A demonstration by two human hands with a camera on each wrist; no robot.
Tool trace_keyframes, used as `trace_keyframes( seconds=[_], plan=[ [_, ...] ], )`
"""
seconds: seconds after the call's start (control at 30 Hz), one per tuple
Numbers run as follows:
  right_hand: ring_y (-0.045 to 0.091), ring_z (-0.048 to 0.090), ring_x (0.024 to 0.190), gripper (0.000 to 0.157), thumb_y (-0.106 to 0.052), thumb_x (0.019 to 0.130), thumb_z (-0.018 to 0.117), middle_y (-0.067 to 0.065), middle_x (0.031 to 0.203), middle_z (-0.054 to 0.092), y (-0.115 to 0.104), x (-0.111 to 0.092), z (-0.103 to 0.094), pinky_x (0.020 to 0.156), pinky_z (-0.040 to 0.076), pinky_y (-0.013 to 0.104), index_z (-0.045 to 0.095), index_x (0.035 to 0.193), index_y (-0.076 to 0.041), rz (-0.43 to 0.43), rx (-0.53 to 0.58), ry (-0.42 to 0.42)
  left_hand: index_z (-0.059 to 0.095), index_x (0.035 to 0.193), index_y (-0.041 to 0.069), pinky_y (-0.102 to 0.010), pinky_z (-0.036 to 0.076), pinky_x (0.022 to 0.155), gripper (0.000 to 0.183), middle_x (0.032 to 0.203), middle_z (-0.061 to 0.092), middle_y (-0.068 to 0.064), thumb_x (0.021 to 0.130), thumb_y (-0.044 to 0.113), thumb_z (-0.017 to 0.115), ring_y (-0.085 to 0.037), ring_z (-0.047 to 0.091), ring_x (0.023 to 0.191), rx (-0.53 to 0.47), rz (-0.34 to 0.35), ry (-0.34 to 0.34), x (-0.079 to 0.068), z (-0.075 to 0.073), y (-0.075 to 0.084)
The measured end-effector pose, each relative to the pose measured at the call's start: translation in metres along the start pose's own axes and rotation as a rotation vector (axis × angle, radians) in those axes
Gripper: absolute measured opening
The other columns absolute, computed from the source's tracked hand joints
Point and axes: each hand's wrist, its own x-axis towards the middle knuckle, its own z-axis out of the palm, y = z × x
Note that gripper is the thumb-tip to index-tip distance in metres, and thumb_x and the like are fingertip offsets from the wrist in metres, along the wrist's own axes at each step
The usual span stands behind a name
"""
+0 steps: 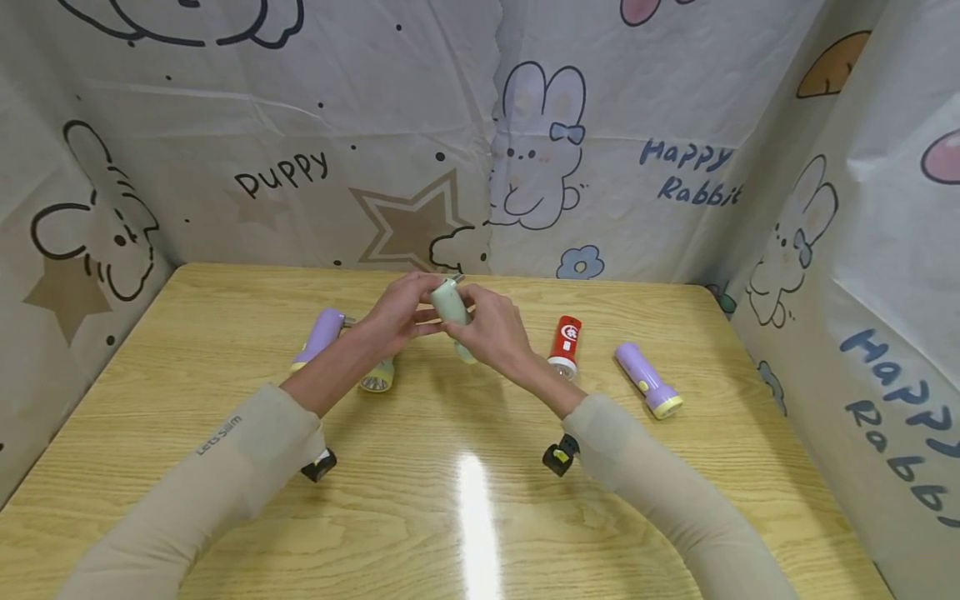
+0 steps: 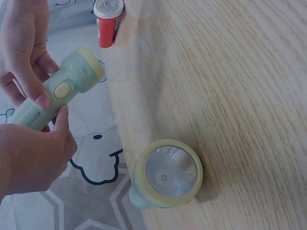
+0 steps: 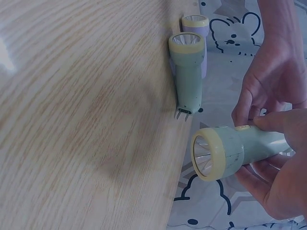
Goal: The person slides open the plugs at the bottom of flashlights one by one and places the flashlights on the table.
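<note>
Both hands hold a pale green flashlight (image 1: 450,305) above the back of the table, its metal plug prongs pointing up and its cream-rimmed lens end down. My right hand (image 1: 497,327) grips the body, with its thumb close to the cream switch in the left wrist view. My left hand (image 1: 399,312) has its fingers on the tail end by the prongs. A second green flashlight (image 3: 188,81) lies below the left wrist, partly hidden by that arm in the head view. Beside it is a purple flashlight (image 1: 322,335), prongs out.
Right of the hands lie a red flashlight (image 1: 567,337) with a white head and another purple flashlight (image 1: 647,377) with a yellow rim. The wooden table (image 1: 420,500) is bordered by a printed cloth (image 1: 300,100) at the back and sides.
</note>
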Motion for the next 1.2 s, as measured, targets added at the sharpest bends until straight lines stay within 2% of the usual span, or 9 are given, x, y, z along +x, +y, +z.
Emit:
trace_keyframes(
  seconds=[0.4,0.6,0.8,1.0,1.2],
  plan=[
    [0.011,0.062,0.077,0.038,-0.025,0.078,0.072,0.002,0.098,0.064,0.0,0.001,0.001,0.065,0.051,0.027,0.06,0.11,-0.008,0.016,0.006,-0.016,0.043,0.124,0.008,-0.038,0.049,0.085,0.04,0.115,0.04,-0.013,0.094,0.032,0.051,-0.033,0.052,0.105,-0.018,0.006,0.002,-0.002,0.0,-0.002],
    [0.01,0.062,0.076,0.037,-0.025,0.078,0.072,0.001,0.097,0.065,0.003,0.003,0.001,0.062,0.051,0.024,0.06,0.11,-0.009,0.036,0.026,-0.014,0.043,0.125,0.009,-0.037,0.049,0.085,0.046,0.119,0.043,-0.014,0.09,0.034,0.057,-0.031,0.051,0.108,-0.018,0.024,-0.007,-0.003,0.001,-0.004],
    [0.01,0.061,0.075,0.034,-0.025,0.077,0.071,-0.001,0.094,0.065,0.004,0.004,-0.001,0.062,0.05,0.024,0.062,0.106,-0.011,0.055,0.06,-0.008,0.043,0.126,0.009,-0.036,0.048,0.086,0.048,0.124,0.046,-0.01,0.087,0.026,0.064,-0.028,0.054,0.107,0.06,0.067,-0.014,-0.002,0.0,-0.007],
    [0.009,0.061,0.073,0.031,-0.026,0.077,0.07,-0.002,0.092,0.066,0.004,0.005,-0.002,0.059,0.05,0.024,0.063,0.103,-0.012,0.077,0.087,-0.023,0.041,0.129,0.007,-0.036,0.049,0.085,0.051,0.122,0.045,-0.013,0.085,0.014,0.065,-0.027,0.053,0.107,0.105,0.096,-0.005,-0.002,0.001,-0.01],
    [0.009,0.061,0.073,0.031,-0.029,0.075,0.072,-0.003,0.089,0.065,0.007,0.006,-0.003,0.058,0.05,0.024,0.063,0.1,-0.012,0.096,0.108,-0.05,0.042,0.127,0.005,-0.035,0.05,0.083,0.047,0.12,0.046,-0.015,0.085,0.012,0.064,-0.026,0.053,0.106,0.147,0.102,-0.005,-0.002,0.002,-0.01]
  ],
)
